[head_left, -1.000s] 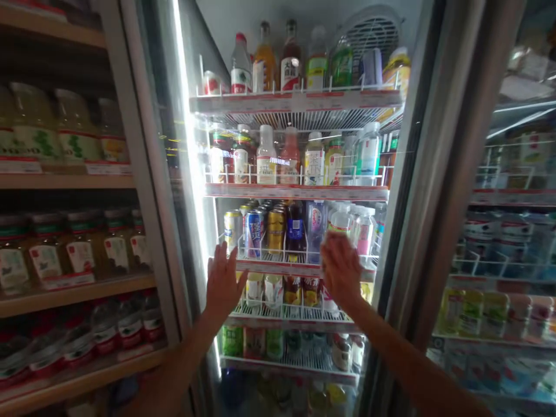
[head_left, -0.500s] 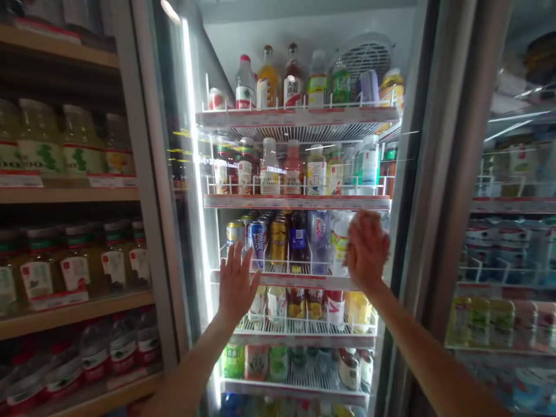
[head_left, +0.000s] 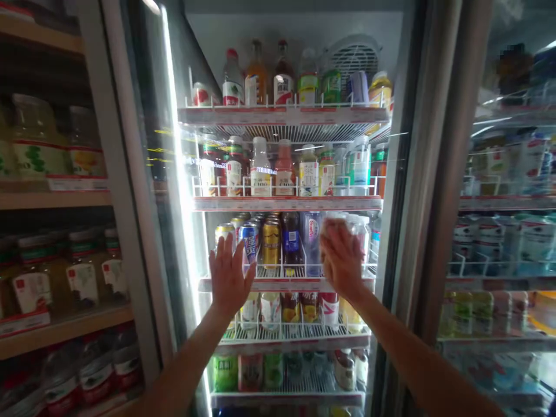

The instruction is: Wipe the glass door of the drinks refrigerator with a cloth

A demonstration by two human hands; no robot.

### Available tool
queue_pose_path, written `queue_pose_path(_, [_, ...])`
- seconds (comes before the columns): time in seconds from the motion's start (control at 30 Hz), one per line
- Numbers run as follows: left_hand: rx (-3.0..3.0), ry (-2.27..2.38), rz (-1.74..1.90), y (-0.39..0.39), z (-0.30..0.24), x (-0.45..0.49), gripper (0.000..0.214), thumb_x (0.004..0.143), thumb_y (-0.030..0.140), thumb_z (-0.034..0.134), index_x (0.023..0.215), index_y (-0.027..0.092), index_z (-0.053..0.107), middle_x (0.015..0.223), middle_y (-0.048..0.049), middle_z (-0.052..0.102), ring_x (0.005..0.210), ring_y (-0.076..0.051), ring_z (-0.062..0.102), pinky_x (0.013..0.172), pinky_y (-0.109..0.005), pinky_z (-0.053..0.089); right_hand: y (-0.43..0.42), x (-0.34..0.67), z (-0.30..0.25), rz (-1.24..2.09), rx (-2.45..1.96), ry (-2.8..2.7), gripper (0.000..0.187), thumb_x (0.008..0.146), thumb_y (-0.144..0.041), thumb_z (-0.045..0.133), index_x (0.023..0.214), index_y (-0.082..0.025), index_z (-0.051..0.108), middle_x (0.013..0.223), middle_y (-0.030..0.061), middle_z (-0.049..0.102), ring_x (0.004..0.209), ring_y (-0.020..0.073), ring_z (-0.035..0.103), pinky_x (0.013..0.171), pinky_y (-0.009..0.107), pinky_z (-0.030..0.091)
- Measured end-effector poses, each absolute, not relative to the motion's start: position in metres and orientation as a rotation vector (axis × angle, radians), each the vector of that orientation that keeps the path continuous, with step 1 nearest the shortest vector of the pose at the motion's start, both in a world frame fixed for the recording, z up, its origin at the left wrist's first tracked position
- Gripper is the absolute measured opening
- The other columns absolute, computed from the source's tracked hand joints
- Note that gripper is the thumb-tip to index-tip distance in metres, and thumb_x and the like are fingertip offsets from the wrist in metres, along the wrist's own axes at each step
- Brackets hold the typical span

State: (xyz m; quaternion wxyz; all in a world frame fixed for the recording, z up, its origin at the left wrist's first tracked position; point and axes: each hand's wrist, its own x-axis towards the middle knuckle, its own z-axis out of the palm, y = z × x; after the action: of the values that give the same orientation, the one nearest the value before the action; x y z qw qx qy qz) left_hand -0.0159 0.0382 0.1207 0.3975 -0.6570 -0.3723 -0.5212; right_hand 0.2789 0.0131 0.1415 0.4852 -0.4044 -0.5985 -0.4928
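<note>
My left hand [head_left: 230,272] is open, palm forward and fingers spread, apparently flat on the glass door [head_left: 160,231] of a lit drinks cooler. It overlaps the view of a blue can [head_left: 249,240] and a silver can [head_left: 224,231] behind the glass. My right hand [head_left: 345,258] is raised at the same glass, in front of the third shelf's right part. Motion smears its fingers, and whether a cloth or anything else lies under them cannot be made out. Near it, behind the glass, stand a purple-blue bottle [head_left: 311,243] and a clear lidded container [head_left: 359,229].
Several wire shelves [head_left: 286,203] inside hold bottles and cans. Wooden shelving [head_left: 56,200] with jars [head_left: 39,139] and bottles stands at the left. At the right, a metal door frame [head_left: 438,191] borders another stocked cooler section [head_left: 499,249].
My right hand has swept left and slightly down across the glass. My left hand stays spread in nearly the same place. The view has shifted slightly to the right.
</note>
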Motion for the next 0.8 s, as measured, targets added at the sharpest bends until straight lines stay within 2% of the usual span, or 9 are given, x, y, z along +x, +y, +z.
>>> queue_pose_path(0.07, [-1.663,-0.938,-1.335,0.042,0.136,-0.013,0.061,0.093,0.035,0.044,0.148,0.018,0.024,0.154,-0.0171,0.025,0.145,-0.028,0.013,0.116,-0.050,0.018,0.014,0.277,0.142,-1.219,-0.970,-1.515,0.054,0.090,-0.021,0.043,0.142,-0.032,0.038,0.149,0.0020,0.040,0.142,0.0240,0.028,0.112,0.051,0.027])
queue_pose_path(0.2, [-1.678,-0.927,-1.326,0.049,0.151,-0.005,0.061,0.092,0.037,0.045,0.147,0.019,0.025,0.154,-0.0158,0.024,0.145,-0.028,0.013,0.115,-0.051,0.019,0.014,0.279,0.145,-1.148,-1.037,-1.134,0.055,0.090,-0.023,0.043,0.144,-0.025,0.036,0.153,0.0083,0.030,0.143,0.0316,0.023,0.107,0.056,0.030])
queue_pose_path(0.33, [-1.645,-0.898,-1.355,0.054,0.150,0.001,0.063,0.091,0.038,0.047,0.147,0.019,0.026,0.154,-0.0152,0.027,0.146,-0.029,0.011,0.116,-0.052,0.016,0.014,0.280,0.145,-1.213,-0.988,-1.504,0.058,0.089,-0.021,0.043,0.145,-0.033,0.032,0.151,0.0014,0.037,0.141,0.0252,0.028,0.111,0.049,0.029])
queue_pose_path(0.4, [-1.641,-0.885,-1.367,0.055,0.148,0.002,0.063,0.091,0.038,0.047,0.147,0.019,0.026,0.154,-0.0151,0.027,0.146,-0.028,0.010,0.116,-0.052,0.015,0.014,0.285,0.150,-1.231,-1.020,-1.475,0.057,0.090,-0.022,0.041,0.145,-0.034,0.032,0.150,0.0012,0.039,0.141,0.0247,0.030,0.112,0.050,0.027])
queue_pose_path(0.5, [-1.648,-0.862,-1.371,0.057,0.147,0.001,0.063,0.091,0.037,0.048,0.148,0.021,0.024,0.154,-0.0143,0.026,0.146,-0.027,0.011,0.117,-0.053,0.014,0.016,0.290,0.163,-1.156,-1.150,-1.075,0.054,0.091,-0.024,0.037,0.146,-0.026,0.033,0.153,0.0081,0.032,0.142,0.0309,0.024,0.108,0.057,0.029])
queue_pose_path(0.57, [-1.648,-0.858,-1.368,0.057,0.147,0.000,0.064,0.091,0.036,0.048,0.148,0.021,0.023,0.154,-0.0141,0.026,0.146,-0.027,0.010,0.116,-0.053,0.015,0.018,0.286,0.169,-1.149,-1.157,-1.083,0.055,0.091,-0.024,0.037,0.146,-0.023,0.032,0.154,0.0086,0.029,0.144,0.0312,0.021,0.108,0.056,0.030])
queue_pose_path(0.7, [-1.646,-0.848,-1.348,0.057,0.148,-0.002,0.067,0.091,0.035,0.049,0.149,0.021,0.019,0.154,-0.0151,0.025,0.146,-0.028,0.009,0.116,-0.053,0.015,0.019,0.280,0.176,-1.233,-1.069,-1.536,0.058,0.090,-0.024,0.039,0.146,-0.034,0.028,0.152,-0.0009,0.034,0.143,0.0240,0.024,0.114,0.050,0.026])
queue_pose_path(0.8, [-1.641,-0.834,-1.344,0.057,0.149,-0.001,0.068,0.091,0.035,0.049,0.150,0.022,0.017,0.154,-0.0143,0.025,0.146,-0.028,0.009,0.116,-0.053,0.015,0.021,0.290,0.186,-1.172,-1.108,-1.188,0.058,0.091,-0.024,0.037,0.147,-0.031,0.027,0.154,0.0043,0.030,0.143,0.0296,0.023,0.111,0.058,0.025])
